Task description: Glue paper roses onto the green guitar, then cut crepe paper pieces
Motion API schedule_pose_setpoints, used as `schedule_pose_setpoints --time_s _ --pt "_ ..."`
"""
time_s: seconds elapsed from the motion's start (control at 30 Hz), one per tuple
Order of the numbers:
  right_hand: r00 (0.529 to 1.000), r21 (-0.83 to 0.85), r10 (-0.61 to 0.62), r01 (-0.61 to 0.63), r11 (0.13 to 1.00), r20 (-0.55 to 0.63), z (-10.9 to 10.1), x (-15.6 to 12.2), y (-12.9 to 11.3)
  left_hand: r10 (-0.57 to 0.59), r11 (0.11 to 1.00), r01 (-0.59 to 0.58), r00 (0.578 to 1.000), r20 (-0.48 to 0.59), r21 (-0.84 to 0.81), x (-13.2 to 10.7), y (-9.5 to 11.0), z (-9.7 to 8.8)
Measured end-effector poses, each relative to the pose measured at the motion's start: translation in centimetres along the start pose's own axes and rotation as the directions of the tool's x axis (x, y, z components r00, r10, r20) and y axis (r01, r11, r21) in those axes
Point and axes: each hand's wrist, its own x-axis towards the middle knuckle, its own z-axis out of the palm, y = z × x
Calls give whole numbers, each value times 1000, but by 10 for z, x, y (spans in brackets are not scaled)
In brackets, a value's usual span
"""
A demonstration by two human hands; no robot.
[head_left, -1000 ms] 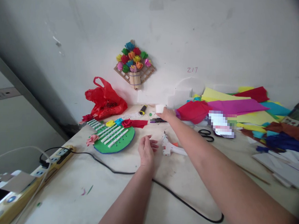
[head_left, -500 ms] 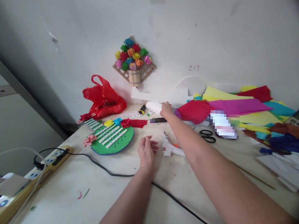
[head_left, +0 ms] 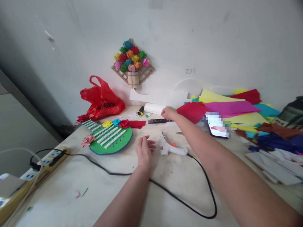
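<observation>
While the pale surface [head_left: 176, 174] is spreading out beneath both hands, a green guitar-shaped piece [head_left: 123, 142] is lying to the left of the left hand. That left hand [head_left: 144, 152] is gripping nothing, its fingers loosely curled, and it is seemingly resting on or just above the surface. Farther out, the right hand [head_left: 169, 113] is bending its fingers at the right end of a white roll [head_left: 154, 109], which is lying ahead of the left hand and extending leftward from the right; whether the fingers are pinching or merely touching it, I cannot tell. Judging by its look, the white roll is promising to be light, smooth and rather soft, probably denting under a hard squeeze and rolling readily, so a gentle hold around its middle would be suiting it best. Just right of the left hand, a white glue gun [head_left: 173, 150] is lying, pens [head_left: 157, 120] are lying on the near side of the right hand, and a black-and-yellow tool [head_left: 141, 110] is sitting beyond the left hand.
</observation>
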Motion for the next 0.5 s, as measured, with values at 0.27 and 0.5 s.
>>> schedule_pose_setpoints --time_s 0.27,0.5 --pt "993 -158 -108 114 981 44 13 -20 -2 -2 1000 2 1000 -3 10 2 0 1" --pt "994 -206 -112 109 973 0 28 -1 -4 2 1000 -2 1000 11 5 2 -2 0"
